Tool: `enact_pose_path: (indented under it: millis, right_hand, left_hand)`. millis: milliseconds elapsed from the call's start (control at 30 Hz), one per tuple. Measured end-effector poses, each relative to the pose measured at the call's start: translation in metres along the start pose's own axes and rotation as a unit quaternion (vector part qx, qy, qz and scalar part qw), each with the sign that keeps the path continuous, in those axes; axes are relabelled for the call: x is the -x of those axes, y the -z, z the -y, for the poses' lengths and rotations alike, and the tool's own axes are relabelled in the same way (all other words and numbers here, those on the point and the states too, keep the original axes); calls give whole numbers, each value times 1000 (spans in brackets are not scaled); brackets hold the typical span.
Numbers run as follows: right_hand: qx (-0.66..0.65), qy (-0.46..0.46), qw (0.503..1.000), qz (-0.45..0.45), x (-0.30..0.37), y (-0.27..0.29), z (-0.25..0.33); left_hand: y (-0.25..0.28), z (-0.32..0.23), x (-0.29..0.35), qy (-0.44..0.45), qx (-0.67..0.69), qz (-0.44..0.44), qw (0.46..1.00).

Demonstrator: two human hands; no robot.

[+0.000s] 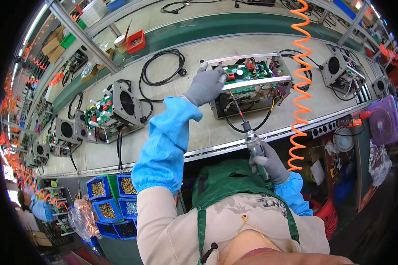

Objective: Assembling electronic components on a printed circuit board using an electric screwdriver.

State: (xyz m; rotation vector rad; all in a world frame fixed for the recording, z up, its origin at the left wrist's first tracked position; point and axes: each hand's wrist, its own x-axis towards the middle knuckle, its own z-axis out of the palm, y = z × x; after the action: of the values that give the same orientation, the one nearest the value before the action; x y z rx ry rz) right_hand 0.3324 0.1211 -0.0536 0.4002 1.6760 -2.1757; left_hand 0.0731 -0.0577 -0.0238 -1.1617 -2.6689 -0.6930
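An open metal machine chassis [216, 108] with a green circuit board [247, 70] and silver side rails lies on the workbench in front of me. My left hand [208, 84], in a grey glove, grips the chassis at its left end, fingers curled by the near rail [263, 82]. In my right hand [270, 162], also gloved, is a power screwdriver [254, 142]. Its long bit slants up and away to the near side of the chassis, below the rail; whether the tip touches a screw is too small to tell. A black cable [269, 115] loops beneath the chassis.
An orange coiled hose [301, 81] hangs right of the chassis. More machines with fans stand on the bench to the left [126, 104] and right [336, 68]. A coiled black cable [181, 57] lies behind my left hand. Blue bins of fasteners [107, 210] hang below the bench.
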Motion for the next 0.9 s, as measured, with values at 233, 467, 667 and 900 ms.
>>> enact_pose_path:
  millis: [233, 467, 667, 900]
  right_hand:
    - [-249, -17, 967, 56, 12, -31, -3]
    - [2, -17, 999, -44, 4, -52, -2]
    - [-157, -21, 987, -13, 19, -55, 15]
    - [-174, -15, 985, -9, 6, -57, 20]
  left_hand:
    - [22, -1, -14, 75, 258, 116, 956]
    - [14, 12, -13, 13, 180, 84, 980]
    - [17, 6, -14, 54, 188, 98, 976]
    - [11, 10, -15, 34, 155, 75, 985]
